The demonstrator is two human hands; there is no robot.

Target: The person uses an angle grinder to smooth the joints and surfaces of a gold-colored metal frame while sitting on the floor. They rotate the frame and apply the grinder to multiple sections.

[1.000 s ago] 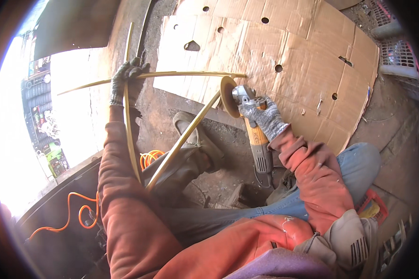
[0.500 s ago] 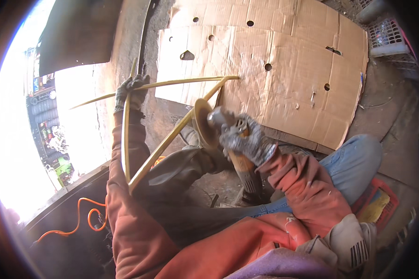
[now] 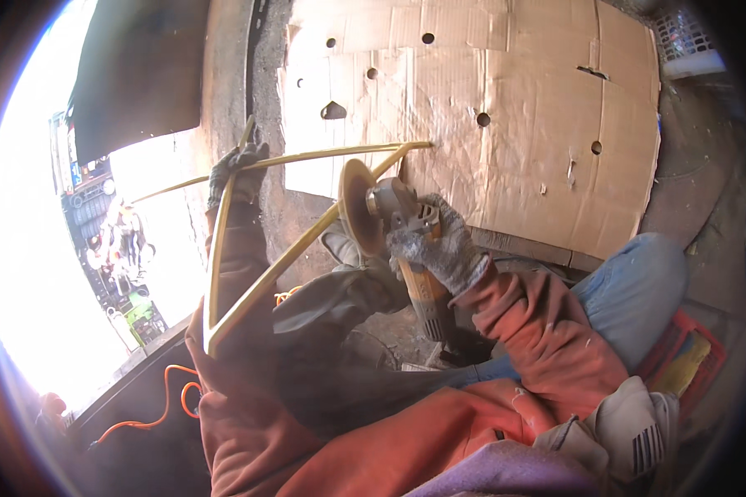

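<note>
Metal workshop, angle grinder [image 3: 394, 224], gritty floor [image 3: 688, 166], flattened cardboard [image 3: 506, 108]

Rust-orange sleeves, blue jeans, dark glove on the left hand [image 3: 236, 170], grey knit glove on the right hand [image 3: 439, 248].

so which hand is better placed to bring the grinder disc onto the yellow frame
Right. The right hand already grips the angle grinder, its disc beside the yellow frame; the left hand holds the frame's far bar.

A yellow metal frame [image 3: 307, 240] stands tilted, an angle grinder's [image 3: 406, 248] disc beside it.
</note>
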